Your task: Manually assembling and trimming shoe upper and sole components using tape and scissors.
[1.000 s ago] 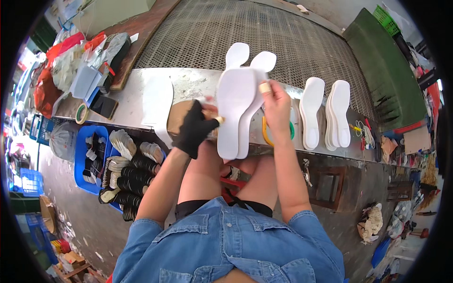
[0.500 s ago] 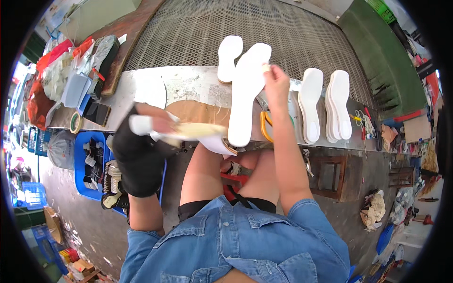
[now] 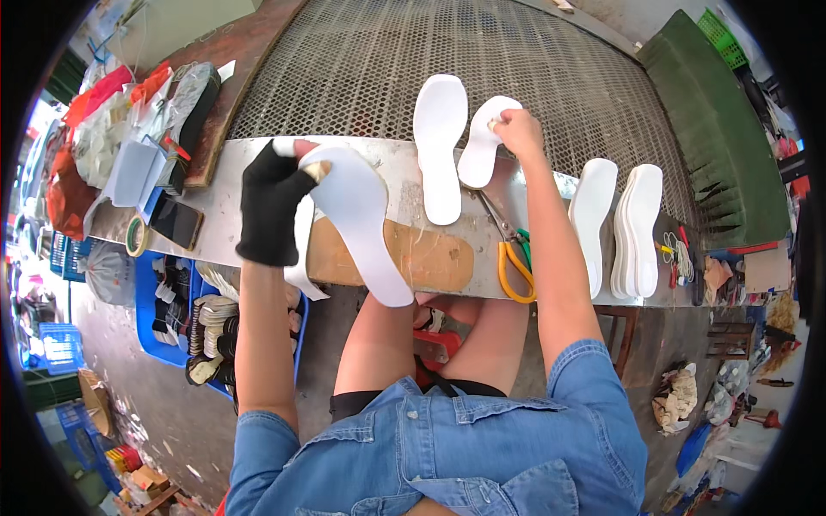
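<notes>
My left hand (image 3: 274,206), in a black fingerless glove, grips the upper end of a white shoe insole (image 3: 366,219) between thumb and fingers. That insole hangs tilted over a brown insole-shaped board (image 3: 439,258) at the bench's near edge. Beside it, a white strip-like piece (image 3: 302,241) is partly covered by the glove and the insole. Farther off, my right hand (image 3: 519,133) pinches the far end of another white insole (image 3: 482,150), held over the mesh and the bench edge. A separate white insole (image 3: 440,146) lies just left of it.
Scissors (image 3: 516,267) with orange and green handles lie near the bench front. White insoles (image 3: 594,219) and a stack of several more (image 3: 638,228) stand at right. A phone (image 3: 178,225), tape roll (image 3: 137,235) and bagged goods (image 3: 99,142) lie left; blue bins (image 3: 155,340) sit below.
My right hand has taken its insole farther away and to the right, uncovering the one behind it. My left hand has risen with an insole, now hanging lengthwise. The view has shifted slightly.
</notes>
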A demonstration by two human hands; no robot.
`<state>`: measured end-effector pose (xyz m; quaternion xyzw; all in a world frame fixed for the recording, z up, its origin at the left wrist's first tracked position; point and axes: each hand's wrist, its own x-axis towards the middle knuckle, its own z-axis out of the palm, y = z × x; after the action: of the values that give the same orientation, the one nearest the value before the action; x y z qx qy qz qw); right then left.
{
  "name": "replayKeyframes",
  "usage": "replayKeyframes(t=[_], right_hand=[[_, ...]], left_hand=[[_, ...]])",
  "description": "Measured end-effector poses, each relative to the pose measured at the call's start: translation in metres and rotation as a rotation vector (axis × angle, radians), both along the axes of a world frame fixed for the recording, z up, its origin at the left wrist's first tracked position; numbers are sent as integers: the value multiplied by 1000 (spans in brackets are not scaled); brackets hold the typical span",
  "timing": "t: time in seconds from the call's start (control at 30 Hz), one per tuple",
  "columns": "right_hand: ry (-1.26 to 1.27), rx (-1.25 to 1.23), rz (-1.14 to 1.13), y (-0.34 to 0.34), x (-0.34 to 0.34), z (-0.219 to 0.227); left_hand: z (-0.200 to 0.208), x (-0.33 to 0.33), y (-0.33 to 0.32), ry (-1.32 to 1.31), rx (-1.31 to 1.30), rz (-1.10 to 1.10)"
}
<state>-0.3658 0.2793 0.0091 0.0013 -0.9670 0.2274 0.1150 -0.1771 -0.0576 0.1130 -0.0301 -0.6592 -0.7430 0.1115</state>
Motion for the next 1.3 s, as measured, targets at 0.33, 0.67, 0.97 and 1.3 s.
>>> replayKeyframes(t=[0.33, 0.67, 0.97, 1.3], right_hand=[[-192, -477, 186, 17, 36, 14], [-885, -781, 328, 19, 279, 82], [-309, -603, 382, -26, 335, 51], [-435, -690, 246, -37, 383, 9]], left_hand=[[-63, -136, 15, -5, -258, 15], [-73, -16, -84, -136, -739, 378], [-108, 47, -91, 20, -1010, 543], [-88, -12, -43, -257, -1401, 459]])
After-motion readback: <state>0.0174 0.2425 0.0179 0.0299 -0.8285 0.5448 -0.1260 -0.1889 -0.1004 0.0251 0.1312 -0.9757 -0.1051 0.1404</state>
